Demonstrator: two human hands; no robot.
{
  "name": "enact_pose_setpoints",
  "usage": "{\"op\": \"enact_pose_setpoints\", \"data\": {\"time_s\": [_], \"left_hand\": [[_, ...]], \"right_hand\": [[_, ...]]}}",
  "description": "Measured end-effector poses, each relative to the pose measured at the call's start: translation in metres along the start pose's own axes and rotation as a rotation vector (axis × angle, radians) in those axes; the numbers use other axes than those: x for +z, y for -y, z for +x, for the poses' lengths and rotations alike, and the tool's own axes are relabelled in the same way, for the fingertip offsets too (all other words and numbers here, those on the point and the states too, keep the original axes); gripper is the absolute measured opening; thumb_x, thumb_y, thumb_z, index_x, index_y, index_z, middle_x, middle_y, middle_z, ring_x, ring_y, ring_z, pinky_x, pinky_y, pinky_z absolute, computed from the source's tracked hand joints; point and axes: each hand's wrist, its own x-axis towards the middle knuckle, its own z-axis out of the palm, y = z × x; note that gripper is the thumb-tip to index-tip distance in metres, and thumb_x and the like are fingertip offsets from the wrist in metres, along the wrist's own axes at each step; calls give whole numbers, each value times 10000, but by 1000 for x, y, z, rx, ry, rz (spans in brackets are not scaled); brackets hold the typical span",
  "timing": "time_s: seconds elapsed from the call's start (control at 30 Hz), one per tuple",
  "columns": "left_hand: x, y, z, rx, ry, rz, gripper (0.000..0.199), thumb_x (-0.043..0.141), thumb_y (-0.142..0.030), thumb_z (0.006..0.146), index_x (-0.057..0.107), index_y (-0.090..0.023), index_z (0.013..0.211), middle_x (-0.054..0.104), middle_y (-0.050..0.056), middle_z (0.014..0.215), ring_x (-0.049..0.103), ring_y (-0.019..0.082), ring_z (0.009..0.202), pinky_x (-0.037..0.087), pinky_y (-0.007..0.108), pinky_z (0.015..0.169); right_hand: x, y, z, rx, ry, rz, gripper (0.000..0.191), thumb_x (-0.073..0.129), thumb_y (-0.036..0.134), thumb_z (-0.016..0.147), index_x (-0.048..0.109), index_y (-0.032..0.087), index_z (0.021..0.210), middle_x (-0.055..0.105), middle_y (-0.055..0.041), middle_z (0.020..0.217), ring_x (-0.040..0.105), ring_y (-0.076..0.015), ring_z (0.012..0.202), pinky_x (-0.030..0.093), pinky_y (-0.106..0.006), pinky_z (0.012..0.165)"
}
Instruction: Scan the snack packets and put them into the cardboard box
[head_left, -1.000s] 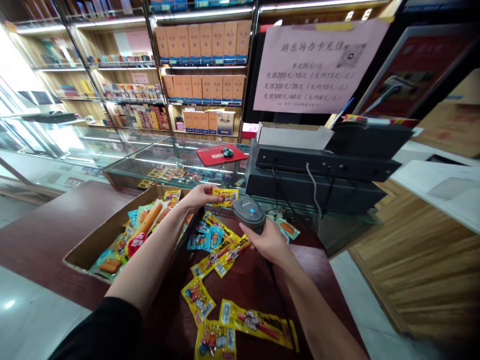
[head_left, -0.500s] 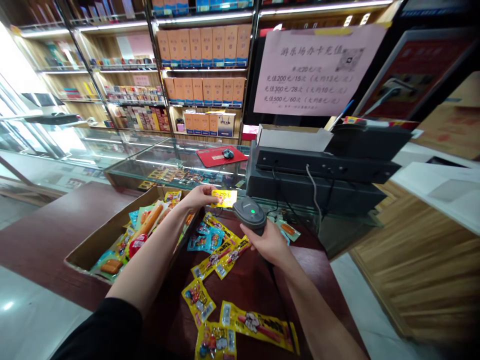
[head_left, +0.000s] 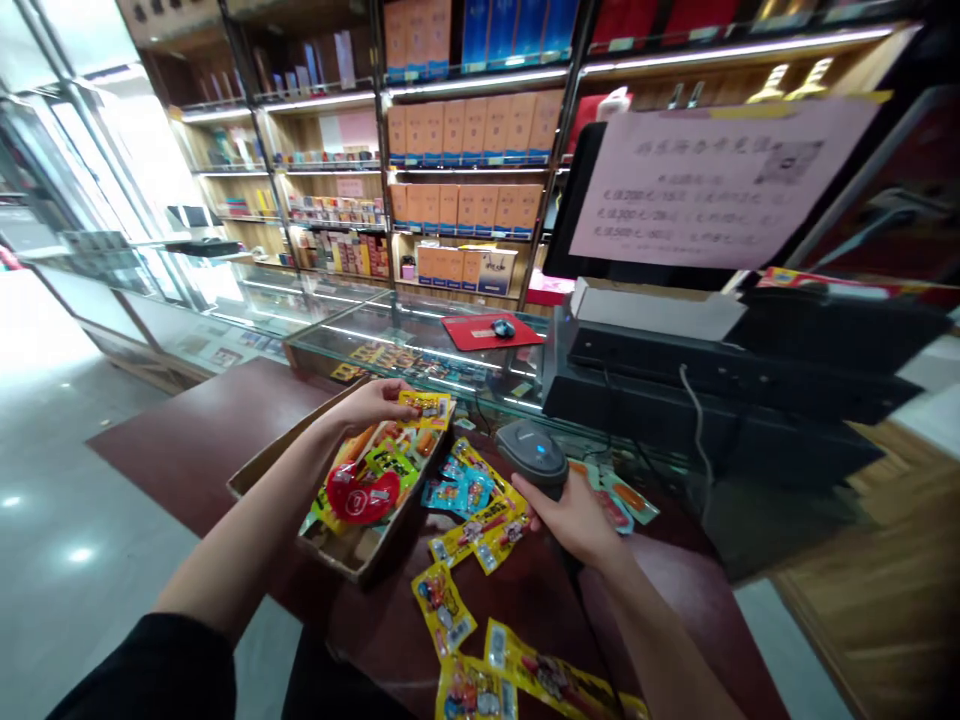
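Observation:
Pinched at one end by my left hand (head_left: 375, 403) is a small yellow snack packet (head_left: 426, 408), held above the far end of a cardboard box (head_left: 352, 570). Packaged snacks fill the box, a round red packet (head_left: 362, 493) among them. My right hand (head_left: 574, 515) is wrapped round a dark barcode scanner (head_left: 534, 455), whose top light glows blue; its head points toward the yellow packet. Blue packets (head_left: 459, 492) and long yellow packets (head_left: 480, 530) lie on the brown table between the box and the scanner. Nearer me are more yellow packets (head_left: 442, 608).
A glass counter (head_left: 337, 335) runs behind the table, with a mouse (head_left: 503, 328) on a red pad. To the right stands a dark register (head_left: 652, 345) with a pink paper sign (head_left: 720, 190) above. Shelves of orange boxes (head_left: 472, 130) line the back.
My left hand has carried the yellow packet left, away from the scanner and over the box. The scanner light went from green to blue. The camera view has turned left.

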Motion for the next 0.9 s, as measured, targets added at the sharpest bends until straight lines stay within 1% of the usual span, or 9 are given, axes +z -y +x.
{"op": "enact_pose_setpoints", "data": {"time_s": [0.1, 0.2, 0.3, 0.37, 0.43, 0.5, 0.6, 0.73, 0.9], "left_hand": [[-36, 7, -32, -59, -19, 54, 390, 794, -331, 565, 586, -149, 841, 687, 41, 840, 643, 151, 762, 492, 272, 710], [-58, 13, -52, -92, -31, 114, 392, 779, -379, 581, 604, -151, 849, 689, 51, 838, 638, 149, 744, 482, 254, 663], [-71, 15, -60, -60, -69, 122, 362, 763, -400, 599, 613, -151, 816, 673, 35, 763, 618, 132, 687, 469, 236, 633], [-76, 13, -60, -8, -149, 108, 334, 760, -394, 607, 612, -153, 786, 651, 20, 714, 595, 117, 648, 459, 225, 614], [-75, 9, -57, 53, -231, 85, 312, 761, -376, 612, 613, -154, 775, 637, 13, 697, 578, 107, 631, 448, 217, 600], [-68, 5, -50, 108, -248, 64, 303, 761, -364, 618, 617, -152, 779, 636, 12, 708, 574, 104, 638, 441, 215, 604], [-41, 2, -32, 146, -153, 55, 314, 753, -385, 628, 615, -145, 776, 635, 10, 718, 570, 101, 636, 434, 217, 605], [10, 5, 0, 159, -45, 62, 341, 745, -413, 630, 616, -139, 786, 620, 8, 698, 555, 96, 615, 420, 216, 588], [73, 3, 38, 160, 109, 14, 340, 755, -393, 616, 609, -132, 777, 608, 4, 679, 553, 95, 618, 421, 215, 591]], "right_hand": [[16, 6, 3, 59, 117, 49, 279, 613, 458, 756, 641, 181, 772, 638, -20, 529, 580, -187, 417, 478, -299, 417], [32, 17, 9, 28, 146, 48, 291, 618, 468, 753, 623, 180, 788, 639, -18, 549, 586, -186, 440, 480, -293, 424], [46, 31, 14, -2, 151, -6, 311, 616, 483, 758, 611, 174, 794, 640, -17, 559, 590, -183, 459, 479, -288, 445], [52, 37, 16, -6, 164, -44, 331, 606, 494, 768, 616, 166, 816, 633, -15, 551, 587, -179, 461, 473, -285, 456], [54, 41, 17, 4, 167, -61, 349, 602, 500, 773, 624, 159, 843, 628, -16, 546, 590, -183, 469, 470, -285, 462], [52, 41, 16, 29, 160, -45, 359, 596, 504, 776, 627, 158, 865, 633, -22, 567, 594, -187, 481, 469, -285, 454], [42, 37, 15, 17, 126, -19, 350, 592, 484, 785, 637, 158, 906, 662, -36, 635, 601, -185, 509, 480, -289, 479], [20, 26, 10, -50, 10, -73, 337, 618, 452, 770, 660, 154, 921, 683, -48, 650, 620, -196, 551, 491, -299, 539], [-12, 3, 0, 37, -73, -70, 306, 638, 468, 741, 662, 167, 791, 642, -34, 523, 597, -190, 458, 477, -286, 467]]}}
